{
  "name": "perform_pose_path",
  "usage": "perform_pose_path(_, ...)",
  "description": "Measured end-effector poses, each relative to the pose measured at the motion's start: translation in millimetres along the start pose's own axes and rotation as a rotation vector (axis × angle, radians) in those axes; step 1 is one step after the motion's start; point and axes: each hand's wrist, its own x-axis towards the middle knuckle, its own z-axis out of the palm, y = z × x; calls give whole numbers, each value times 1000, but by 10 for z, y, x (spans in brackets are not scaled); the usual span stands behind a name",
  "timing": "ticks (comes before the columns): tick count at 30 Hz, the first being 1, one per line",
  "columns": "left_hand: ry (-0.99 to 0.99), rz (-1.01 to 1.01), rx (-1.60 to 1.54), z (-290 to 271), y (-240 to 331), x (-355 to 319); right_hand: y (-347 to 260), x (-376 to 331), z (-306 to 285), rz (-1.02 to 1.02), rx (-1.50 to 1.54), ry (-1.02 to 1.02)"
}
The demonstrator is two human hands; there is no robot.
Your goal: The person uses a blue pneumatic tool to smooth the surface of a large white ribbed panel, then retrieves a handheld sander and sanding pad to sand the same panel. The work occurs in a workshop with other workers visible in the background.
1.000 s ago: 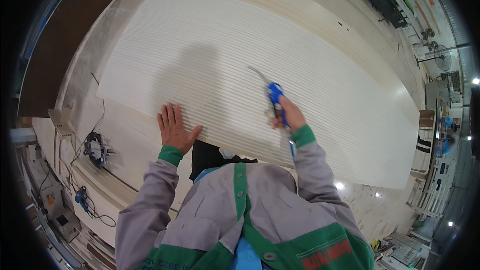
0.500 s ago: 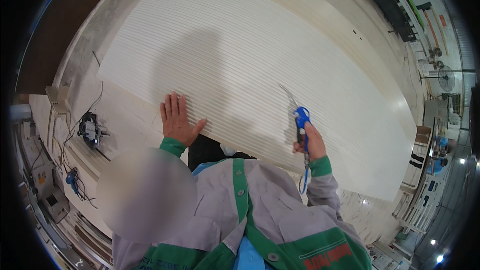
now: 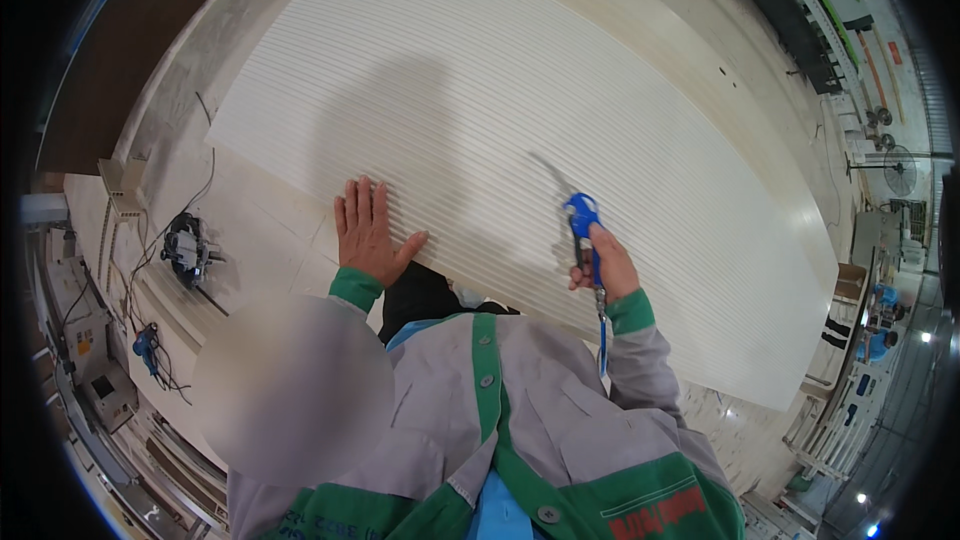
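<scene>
A large pale board [image 3: 640, 170] with close parallel grooves lies in front of me. My left hand [image 3: 372, 240] rests flat on its near left edge, fingers spread and holding nothing. In my right hand [image 3: 612, 265] is a blue air blow gun [image 3: 582, 220], its thin metal nozzle slanting far and left over the grooves. A blue hose [image 3: 602, 340] hangs from the bottom of the gun's handle. My fingers wrap round the handle, partly hidden behind it.
Left of the board, a corded power tool [image 3: 187, 252] stands on a pale surface, and a smaller blue tool [image 3: 148, 348] lies nearer. A dark brown panel [image 3: 120, 50] rises at far left. On the right stand a fan [image 3: 897, 171] and a cardboard box [image 3: 850, 281].
My right hand has swung the blow gun a little to the left across the board. My left hand stays on the board's edge; the whole view has shifted slightly.
</scene>
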Motion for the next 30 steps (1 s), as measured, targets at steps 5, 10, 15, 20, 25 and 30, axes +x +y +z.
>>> perform_pose_path(5,-18,-16,6,-27,10,-2,19,97,366,4,-95,-102)
perform_pose_path(10,-19,-20,7,-42,17,5,-41,37,567,-5,-155,-293)
perform_pose_path(15,11,-25,-6,-12,1,-6,60,-140,692,-19,-214,-241)
perform_pose_path(20,59,2,-27,16,-26,-26,130,38,1128,-205,-306,-263)
perform_pose_path(25,45,-17,-57,40,-38,-20,83,-272,668,-77,-292,-249)
perform_pose_path(30,37,-26,-36,53,-16,-30,224,-324,650,-23,-160,-235)
